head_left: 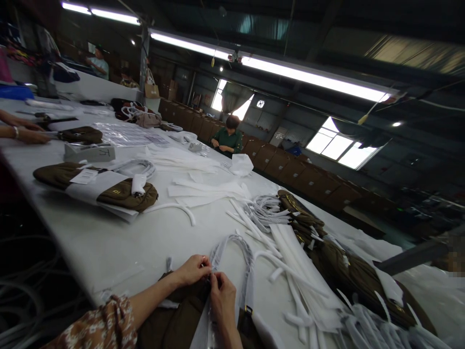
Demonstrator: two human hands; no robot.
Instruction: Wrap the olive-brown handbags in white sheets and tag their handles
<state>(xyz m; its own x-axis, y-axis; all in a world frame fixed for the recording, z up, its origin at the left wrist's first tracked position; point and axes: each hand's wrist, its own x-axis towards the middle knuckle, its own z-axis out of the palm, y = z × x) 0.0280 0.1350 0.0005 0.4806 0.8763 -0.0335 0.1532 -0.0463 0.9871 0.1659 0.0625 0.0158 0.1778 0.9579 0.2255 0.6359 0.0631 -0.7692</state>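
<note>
My left hand (192, 269) and my right hand (221, 295) meet at the near edge of the white table (109, 242). Both pinch the base of a white wrapped bag handle (236, 245) that loops up from a dark olive-brown bag (178, 320) lying in front of me. My fingertips touch each other at the handle's left end. A metal fitting (248, 309) shows at the handle's other end. The bag's lower part is cut off by the frame.
A row of olive bags (327, 257) and white foam strips (290, 261) lies to my right. A wrapped olive bag (109, 191) sits left of centre. Another person's hands (22, 131) work at far left. A seated person (228, 138) is across the table.
</note>
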